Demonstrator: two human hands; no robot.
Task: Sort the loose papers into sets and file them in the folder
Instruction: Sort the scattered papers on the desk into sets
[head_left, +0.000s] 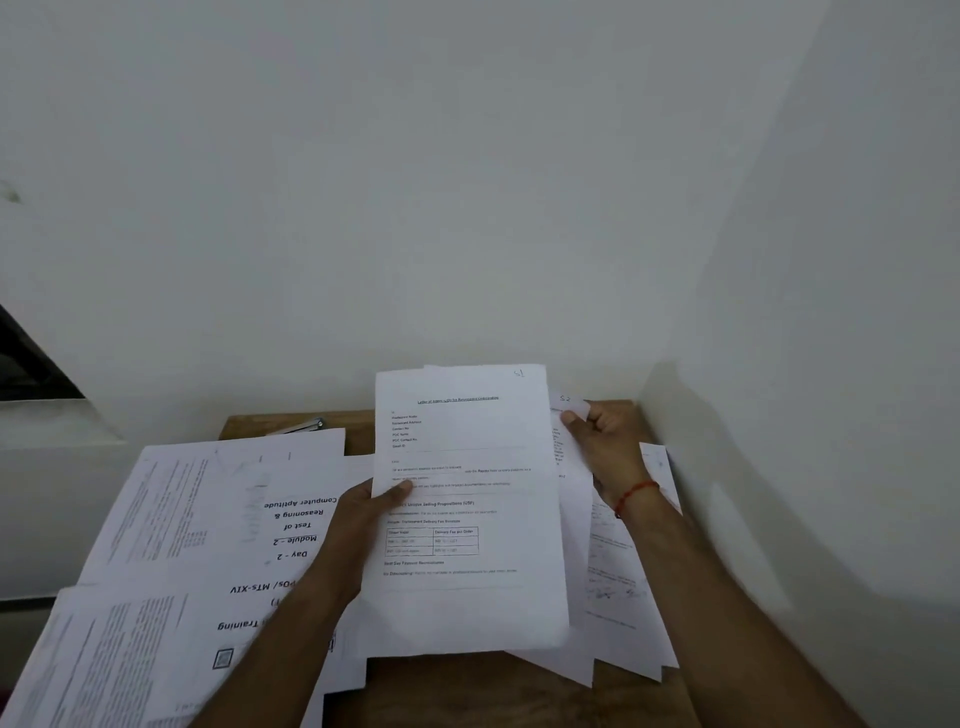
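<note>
My left hand (363, 512) holds a small set of white printed sheets (467, 519) upright by its left edge, thumb on the front; "S1" is handwritten at its top right corner. My right hand (608, 441) pinches the top of another sheet (571, 499) marked "S2", partly hidden behind the first set. More loose papers (223, 519) lie spread over the left of the wooden table (467, 691), one headed "Test of Reasoning & Computer Aptitude". Further sheets (623, 582) lie under my right forearm. No folder is visible.
A white wall stands directly behind the table and on its right side. A metal clip-like object (304, 426) lies at the table's back edge, behind the left papers. A white ledge (52, 431) sits to the left, with a dark opening above it.
</note>
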